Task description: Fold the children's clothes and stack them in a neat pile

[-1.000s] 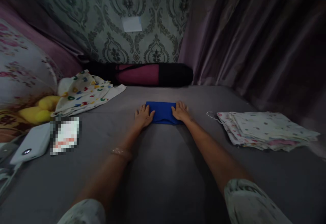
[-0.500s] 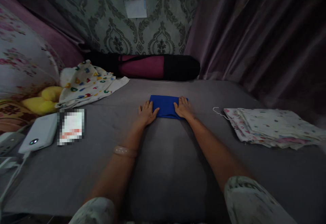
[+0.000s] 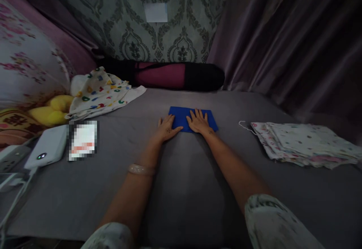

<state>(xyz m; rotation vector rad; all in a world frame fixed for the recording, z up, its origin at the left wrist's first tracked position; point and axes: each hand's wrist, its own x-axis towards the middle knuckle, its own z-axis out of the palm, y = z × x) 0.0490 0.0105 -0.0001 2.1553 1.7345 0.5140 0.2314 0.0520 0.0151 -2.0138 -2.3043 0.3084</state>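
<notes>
Blue cloth: The blue cloth was set down flat near the middle of the grey sheet, closer to the far edge than to the near edge.
Long side of the cloth: It was pointed from left to right, about in line with the far edge of the sheet. The short sides were turned toward the left and right edges.
Left hand: The left hand was put at the left end of the cloth, by its near corner. The thumb was stuck out to the right along the near side, and the other fingers were pointed away, a bit bent. Nothing was seen to be pinched.
Right hand: The right hand was laid on top of the cloth, a little right of its middle. Its fingers were spread wide and pointed toward the far edge. The right end of the cloth was left uncovered.
Nearer hand: The middle of the cloth was reached more closely by the right hand; the left end was touched by the left hand. A strip of blue was seen between them.
Cloth pile: A pile of printed cloths was stacked by the right edge of the sheet, well apart from both hands.
</notes>
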